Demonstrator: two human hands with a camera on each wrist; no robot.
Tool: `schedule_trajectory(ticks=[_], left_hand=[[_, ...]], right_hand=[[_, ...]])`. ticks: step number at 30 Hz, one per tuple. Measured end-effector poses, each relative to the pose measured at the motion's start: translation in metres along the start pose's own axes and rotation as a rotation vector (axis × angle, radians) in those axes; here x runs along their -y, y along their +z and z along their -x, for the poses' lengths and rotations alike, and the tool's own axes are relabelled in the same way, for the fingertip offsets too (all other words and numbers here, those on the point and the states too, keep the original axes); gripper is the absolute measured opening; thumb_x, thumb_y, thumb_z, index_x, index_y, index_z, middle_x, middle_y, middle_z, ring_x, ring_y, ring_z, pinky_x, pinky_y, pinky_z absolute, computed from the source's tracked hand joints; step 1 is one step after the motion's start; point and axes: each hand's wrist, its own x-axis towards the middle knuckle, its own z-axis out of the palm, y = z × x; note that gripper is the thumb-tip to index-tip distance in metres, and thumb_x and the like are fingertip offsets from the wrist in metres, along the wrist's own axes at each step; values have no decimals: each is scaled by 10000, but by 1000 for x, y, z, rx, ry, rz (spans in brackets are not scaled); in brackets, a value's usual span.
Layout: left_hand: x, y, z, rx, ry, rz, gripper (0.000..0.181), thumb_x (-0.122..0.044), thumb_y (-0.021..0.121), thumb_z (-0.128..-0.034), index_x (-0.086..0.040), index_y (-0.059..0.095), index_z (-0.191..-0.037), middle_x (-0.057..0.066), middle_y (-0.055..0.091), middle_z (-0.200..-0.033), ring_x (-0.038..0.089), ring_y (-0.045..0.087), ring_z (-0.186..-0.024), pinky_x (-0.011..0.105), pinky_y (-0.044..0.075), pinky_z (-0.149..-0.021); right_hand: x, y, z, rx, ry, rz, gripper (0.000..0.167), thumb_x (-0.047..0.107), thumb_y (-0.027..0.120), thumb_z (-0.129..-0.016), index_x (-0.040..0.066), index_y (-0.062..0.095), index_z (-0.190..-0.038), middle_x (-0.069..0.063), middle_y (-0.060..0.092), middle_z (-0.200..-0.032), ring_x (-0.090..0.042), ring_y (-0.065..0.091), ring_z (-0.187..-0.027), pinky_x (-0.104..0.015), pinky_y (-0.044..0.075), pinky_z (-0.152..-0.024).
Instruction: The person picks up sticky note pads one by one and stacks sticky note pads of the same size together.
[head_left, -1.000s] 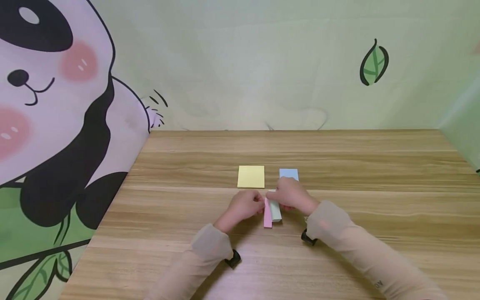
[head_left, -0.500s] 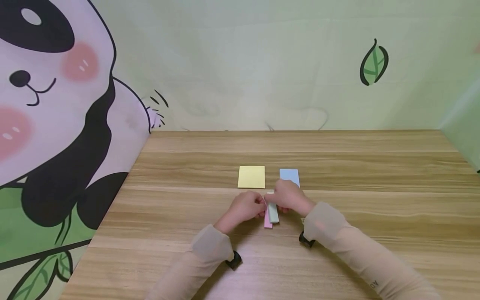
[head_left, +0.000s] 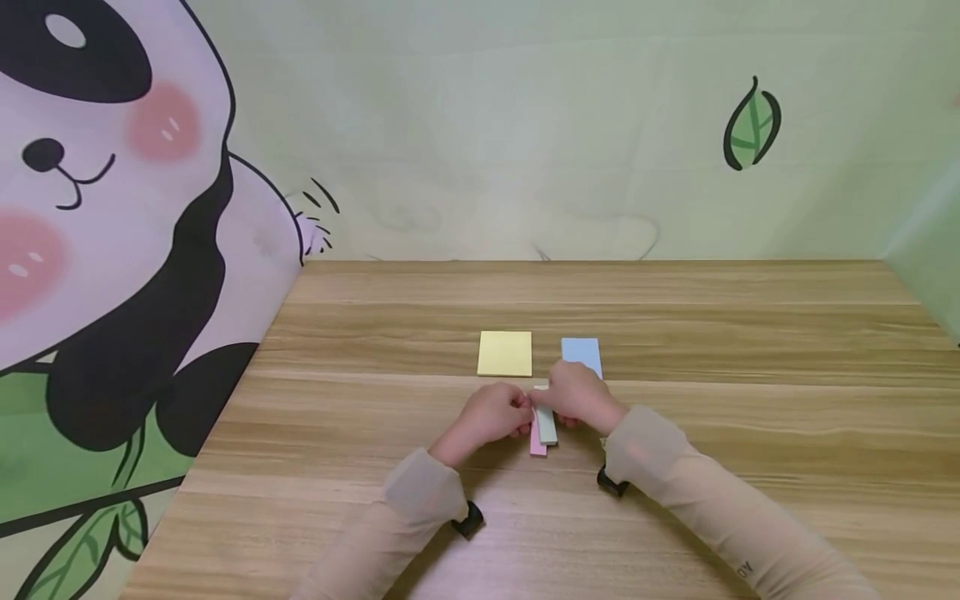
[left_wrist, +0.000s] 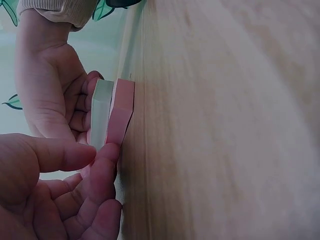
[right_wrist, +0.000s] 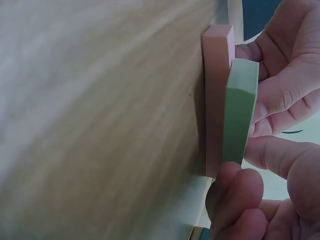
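A narrow pale green sticky note pad (head_left: 547, 428) lies on top of a narrow pink sticky note pad (head_left: 537, 451), slightly askew, so the pink one shows along the left side and near end. My right hand (head_left: 579, 393) pinches the green pad's far end between thumb and fingers (right_wrist: 241, 186). From the left, my left hand (head_left: 493, 412) pinches at the pads' edge, its index finger (left_wrist: 104, 167) against the pink pad. In the right wrist view the pink pad sits flat on the table, under the green one. My fingers partly hide the far ends.
Beyond my hands lie a square yellow sticky note pad (head_left: 505, 354) and a smaller blue pad (head_left: 581, 350), partly covered by my right hand. The wooden table (head_left: 375, 333) meets a pale green wall (head_left: 480, 133) with a printed panda (head_left: 112, 275) at left.
The green pad has shifted left with my right hand, from beside the pink pad to overlapping it. My left hand has stayed almost in place.
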Motion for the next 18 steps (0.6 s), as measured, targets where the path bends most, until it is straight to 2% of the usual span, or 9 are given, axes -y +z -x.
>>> schedule_trajectory(ticks=[7,12,18], left_hand=[[3,0,0,17,-7,11,160,-128,548,-826,-74,604,-686,-2,595,-612,80,514,-513,200,387,-488],[6,1,0,36,-10,16,170,-149,549,-834,-81,600,-687,-14,594,-607,83,537,-518,208,400,-508],[9,1,1,50,-21,38,172,-147,548,-832,-82,599,-681,-16,598,-600,83,545,-518,208,411,-524]], right_hand=[[-5,-3,3,13,-35,-3,465,373,501,-843,86,487,-477,13,424,-354,-106,414,-305,-212,305,-379],[-12,-5,8,46,-37,-83,357,222,466,-840,57,515,-527,-16,504,-418,-123,482,-355,-227,391,-397],[-18,-7,18,124,-9,-219,221,94,459,-822,15,555,-639,-58,571,-533,-122,538,-420,-238,443,-413]])
